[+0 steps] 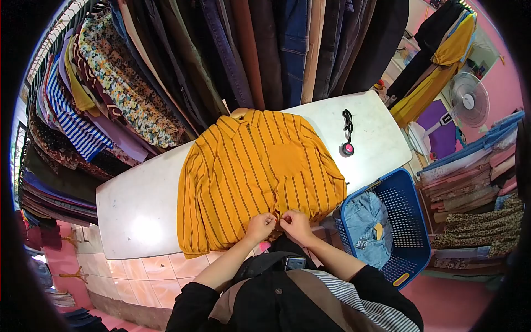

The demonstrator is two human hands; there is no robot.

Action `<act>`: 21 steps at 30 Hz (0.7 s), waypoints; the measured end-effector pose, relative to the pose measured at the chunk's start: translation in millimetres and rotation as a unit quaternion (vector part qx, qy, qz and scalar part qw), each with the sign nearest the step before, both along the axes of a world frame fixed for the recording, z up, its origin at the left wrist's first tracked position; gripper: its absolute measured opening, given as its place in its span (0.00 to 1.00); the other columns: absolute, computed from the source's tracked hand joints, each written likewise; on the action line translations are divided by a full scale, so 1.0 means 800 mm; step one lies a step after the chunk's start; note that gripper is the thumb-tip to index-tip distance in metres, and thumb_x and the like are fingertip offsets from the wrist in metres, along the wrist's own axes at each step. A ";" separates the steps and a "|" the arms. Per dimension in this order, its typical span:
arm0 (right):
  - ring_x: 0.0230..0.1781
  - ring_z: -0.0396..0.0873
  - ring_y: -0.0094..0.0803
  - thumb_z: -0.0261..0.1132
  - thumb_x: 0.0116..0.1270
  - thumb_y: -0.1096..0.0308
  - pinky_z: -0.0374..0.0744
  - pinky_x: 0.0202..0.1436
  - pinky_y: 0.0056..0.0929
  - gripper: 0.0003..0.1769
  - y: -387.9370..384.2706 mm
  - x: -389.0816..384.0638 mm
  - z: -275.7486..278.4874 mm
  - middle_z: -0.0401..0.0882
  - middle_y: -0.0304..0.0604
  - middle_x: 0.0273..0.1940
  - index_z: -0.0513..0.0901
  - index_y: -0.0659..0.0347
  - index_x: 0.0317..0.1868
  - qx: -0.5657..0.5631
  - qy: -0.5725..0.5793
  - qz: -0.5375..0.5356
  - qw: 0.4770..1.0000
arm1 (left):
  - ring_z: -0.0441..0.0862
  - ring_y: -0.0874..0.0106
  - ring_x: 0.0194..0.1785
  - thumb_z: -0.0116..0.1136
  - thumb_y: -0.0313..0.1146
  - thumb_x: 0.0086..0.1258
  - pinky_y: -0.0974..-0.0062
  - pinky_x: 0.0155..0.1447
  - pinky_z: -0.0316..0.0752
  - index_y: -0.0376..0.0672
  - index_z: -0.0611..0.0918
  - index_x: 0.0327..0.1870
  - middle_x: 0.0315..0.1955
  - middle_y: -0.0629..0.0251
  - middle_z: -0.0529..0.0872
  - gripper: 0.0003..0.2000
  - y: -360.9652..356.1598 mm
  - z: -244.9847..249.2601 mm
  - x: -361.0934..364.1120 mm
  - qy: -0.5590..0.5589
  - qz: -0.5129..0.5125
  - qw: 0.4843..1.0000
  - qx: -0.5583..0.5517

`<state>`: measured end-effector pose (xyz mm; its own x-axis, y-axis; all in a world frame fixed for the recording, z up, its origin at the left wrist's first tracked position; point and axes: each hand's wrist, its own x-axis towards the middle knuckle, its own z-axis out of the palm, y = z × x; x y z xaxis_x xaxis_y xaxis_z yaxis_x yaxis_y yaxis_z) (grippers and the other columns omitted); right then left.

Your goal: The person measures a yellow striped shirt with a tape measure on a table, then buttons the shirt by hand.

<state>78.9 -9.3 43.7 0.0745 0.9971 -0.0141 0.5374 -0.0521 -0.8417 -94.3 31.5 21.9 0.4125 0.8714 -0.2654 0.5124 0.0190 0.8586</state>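
Observation:
A mustard-yellow shirt [238, 171] with dark stripes and a chest pocket lies front up on the white table, a hanger [239, 113] showing at its collar. Its lower front hangs over the near edge. My left hand [261, 226] pinches the front opening near the hem, fingertips pressed together. Close beside it, my right hand [297, 226] grips the other side of the same opening. Whatever small part sits between the fingertips, perhaps a button, is too small to make out.
The white table [138, 205] carries a dark coiled strap with a pink-centred round piece [347, 148]. A blue basket [412, 221] holding denim clothing [365, 221] stands at the right. Hanging trousers [293, 50] and shirts [121, 72] line the far and left sides. A fan [469, 100] stands at right.

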 end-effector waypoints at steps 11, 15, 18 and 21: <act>0.31 0.81 0.41 0.67 0.55 0.66 0.77 0.34 0.37 0.09 0.000 -0.001 -0.010 0.80 0.48 0.28 0.81 0.63 0.31 -0.004 -0.015 0.023 1.000 | 0.86 0.61 0.33 0.61 0.36 0.60 0.67 0.39 0.79 0.39 0.84 0.33 0.28 0.54 0.87 0.09 0.006 0.020 0.001 0.047 0.002 0.999 0.005; 0.25 0.78 0.30 0.67 0.57 0.68 0.74 0.29 0.30 0.07 0.003 0.000 -0.011 0.80 0.44 0.27 0.82 0.64 0.31 -0.016 -0.015 0.040 0.999 | 0.86 0.60 0.33 0.61 0.36 0.60 0.66 0.40 0.79 0.39 0.84 0.33 0.27 0.55 0.86 0.09 0.007 0.027 0.003 0.077 -0.008 0.997 0.023; 0.24 0.77 0.23 0.66 0.58 0.68 0.73 0.29 0.27 0.08 0.007 -0.004 -0.027 0.80 0.41 0.26 0.81 0.65 0.30 -0.110 0.110 0.028 0.987 | 0.86 0.59 0.33 0.61 0.36 0.59 0.66 0.40 0.79 0.38 0.83 0.32 0.27 0.55 0.86 0.10 0.007 0.025 0.008 0.094 -0.006 0.995 0.045; 0.23 0.74 0.18 0.65 0.59 0.69 0.72 0.28 0.24 0.08 0.009 -0.009 -0.081 0.79 0.38 0.25 0.81 0.66 0.31 -0.090 0.266 -0.007 0.960 | 0.86 0.62 0.33 0.61 0.35 0.61 0.68 0.39 0.79 0.38 0.83 0.32 0.27 0.56 0.86 0.09 0.011 0.006 0.008 0.032 0.019 0.999 0.024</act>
<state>71.9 -2.3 -20.9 0.0216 0.9740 -0.2254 0.0328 -0.2260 -0.9736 -88.1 40.6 26.7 0.3633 0.8982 -0.2473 0.5660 -0.0019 0.8244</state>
